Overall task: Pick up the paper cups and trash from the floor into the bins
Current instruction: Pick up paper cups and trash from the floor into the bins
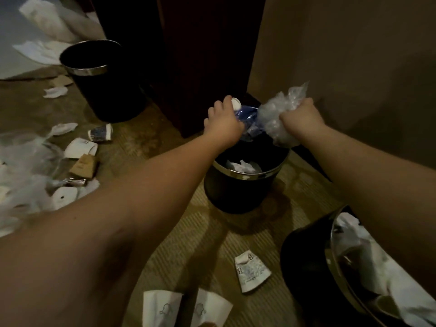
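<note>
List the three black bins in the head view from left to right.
Far bin by the dark cabinet → middle bin under both hands → near bin at the lower right edge, holding white trash.

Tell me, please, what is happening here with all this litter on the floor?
A person is clearing trash into bins. Both hands are over the middle black round bin with a chrome rim, which already holds crumpled white paper. The left hand grips a crumpled blue wrapper, and the right hand grips a wad of clear plastic film. Flattened paper cups and white napkins are scattered across the carpet. Another black bin stands further back to the left.
</note>
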